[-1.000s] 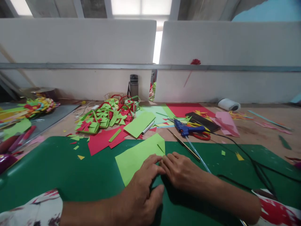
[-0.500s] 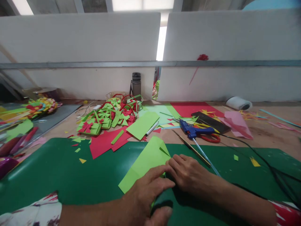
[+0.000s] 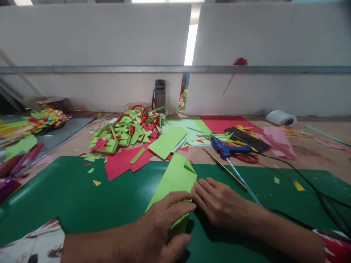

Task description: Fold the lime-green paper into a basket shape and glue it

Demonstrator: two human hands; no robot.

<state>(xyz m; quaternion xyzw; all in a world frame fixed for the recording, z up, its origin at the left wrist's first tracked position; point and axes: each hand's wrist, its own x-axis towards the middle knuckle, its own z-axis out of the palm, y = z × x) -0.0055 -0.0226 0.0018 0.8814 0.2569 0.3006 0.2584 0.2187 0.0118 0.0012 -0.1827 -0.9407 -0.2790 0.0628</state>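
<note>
A light green paper sheet (image 3: pixel 175 177) lies on the dark green cutting mat (image 3: pixel 82 201), its near part raised and bent over. My left hand (image 3: pixel 161 228) grips that near end, fingers on top and thumb underneath. My right hand (image 3: pixel 219 204) lies flat on the mat, its fingertips pressing the sheet's right edge, right beside the left hand's fingers.
A blue glue gun (image 3: pixel 227 149) with its black cable, red scissors (image 3: pixel 246 159) and thin sticks (image 3: pixel 227 171) lie right of the sheet. Red paper (image 3: pixel 123 162) and a pile of green-and-red paper pieces (image 3: pixel 126 133) sit behind. A grey bottle (image 3: pixel 160 93) stands by the white partition.
The green sheet has turned from lying flat and wide to pointing away from me, its near end lifted and folded by my left hand. My right hand stayed at its edge.
</note>
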